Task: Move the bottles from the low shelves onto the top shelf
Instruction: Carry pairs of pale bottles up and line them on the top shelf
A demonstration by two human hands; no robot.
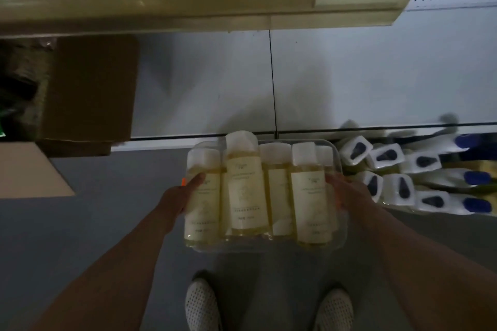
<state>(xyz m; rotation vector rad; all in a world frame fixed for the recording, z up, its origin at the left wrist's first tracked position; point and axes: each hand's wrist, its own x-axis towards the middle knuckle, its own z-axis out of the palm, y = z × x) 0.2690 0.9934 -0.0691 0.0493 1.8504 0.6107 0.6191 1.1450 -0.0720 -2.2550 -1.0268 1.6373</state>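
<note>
**Now carrying a full tray of bottles toward the shelves**

Here, in the head view, the person is holding a clear tray (339, 234) of pale yellow bottles (244, 191) between the two hands, in front of the body and above the shoes (202, 306). The left hand (180, 197) is pressing against the outer bottle on its side, fingers lying fairly straight along the label. The right hand (347, 196) is clasping the opposite side, its fingers wrapping round the end bottle and the tray's edge; how far they are curling underneath cannot be told. The bottles are lying packed side by side, white caps pointing away from the person, and one in the middle is sitting higher than its neighbours.

Beyond the hands, a pale shelf board (349, 83) is lying bare. To the right of the right hand, white spray bottles (387, 156) with blue parts are crowding a lower level. To the left of the left hand, a cardboard box (88, 88) is standing on the shelf. Above and past both hands, the underside of a higher shelf (161, 2) is running across the view.

The risk seems to be in the lift. The tray looks thin and flexible, so squeezing from the sides could be buckling it, and the raised bottle could roll off. Tilting it while reaching upward could send the caps sliding forward, and the tray's far edge might catch the higher shelf's lip.
</note>
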